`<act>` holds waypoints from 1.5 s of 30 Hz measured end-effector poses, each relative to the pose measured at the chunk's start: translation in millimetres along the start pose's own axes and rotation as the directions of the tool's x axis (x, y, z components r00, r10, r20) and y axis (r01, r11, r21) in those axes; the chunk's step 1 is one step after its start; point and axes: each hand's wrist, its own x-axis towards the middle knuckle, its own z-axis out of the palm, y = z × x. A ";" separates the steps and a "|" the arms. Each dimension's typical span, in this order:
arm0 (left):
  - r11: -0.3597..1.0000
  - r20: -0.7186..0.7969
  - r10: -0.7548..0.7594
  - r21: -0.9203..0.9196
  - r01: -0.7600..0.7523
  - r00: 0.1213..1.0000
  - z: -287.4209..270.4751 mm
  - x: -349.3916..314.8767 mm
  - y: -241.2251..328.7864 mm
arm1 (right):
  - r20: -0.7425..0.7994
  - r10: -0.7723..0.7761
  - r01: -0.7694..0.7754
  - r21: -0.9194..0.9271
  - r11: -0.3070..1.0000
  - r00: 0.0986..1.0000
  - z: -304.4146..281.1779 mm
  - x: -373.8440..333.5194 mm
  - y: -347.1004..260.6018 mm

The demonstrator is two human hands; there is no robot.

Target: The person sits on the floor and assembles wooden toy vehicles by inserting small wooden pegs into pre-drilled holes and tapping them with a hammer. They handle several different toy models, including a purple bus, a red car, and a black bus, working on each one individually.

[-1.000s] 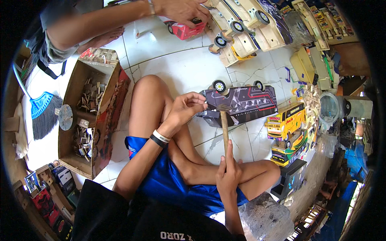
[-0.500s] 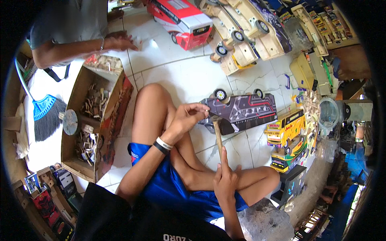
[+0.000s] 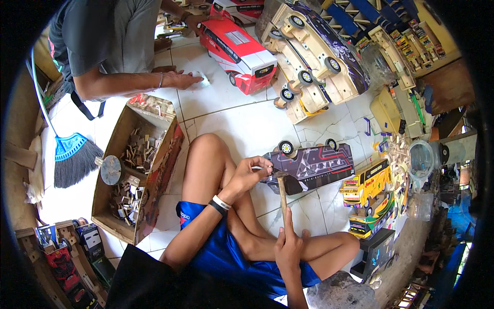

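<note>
A black toy bus with grey and red markings lies on its side on the tiles before me, two wheels facing away. At its left end, my left hand has thumb and forefinger pinched together; what sits between the fingertips is too small to make out. My right hand grips the wooden handle of a hammer, forefinger stretched along it. The hammer's head is raised by the bus's near left corner, close to my left fingertips.
Left of my knee stands a wooden box of small wood pieces. A co-worker's hand is over the floor; another touches a red toy bus. Unpainted toy undersides lie beyond, yellow toy buses to the right, a broom far left.
The view has shifted, so everything sits lower in it. The co-worker's second hand now shows on the red bus. My hands stay near the black bus with little change.
</note>
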 end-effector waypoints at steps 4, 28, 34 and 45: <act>0.999 -0.005 0.021 -0.039 -0.021 1.000 0.2 -0.2 -5.3 | -0.051 -0.062 0.062 -0.001 0.998 0.997 2.4 -1.7 2.3; 0.999 0.002 -0.040 -0.035 0.040 0.999 2.8 -5.1 5.5 | -0.199 -0.188 0.205 0.065 0.977 0.962 -3.3 -5.9 3.3; 0.997 -0.004 -0.035 -0.069 0.035 0.999 1.5 -6.2 4.6 | -0.227 -0.186 0.200 0.043 0.979 0.956 -3.6 -14.8 2.4; 0.997 -0.014 -0.055 0.048 0.056 0.998 6.4 -4.4 14.9 | -0.206 -0.228 0.259 0.135 0.956 0.951 -11.7 -25.7 1.7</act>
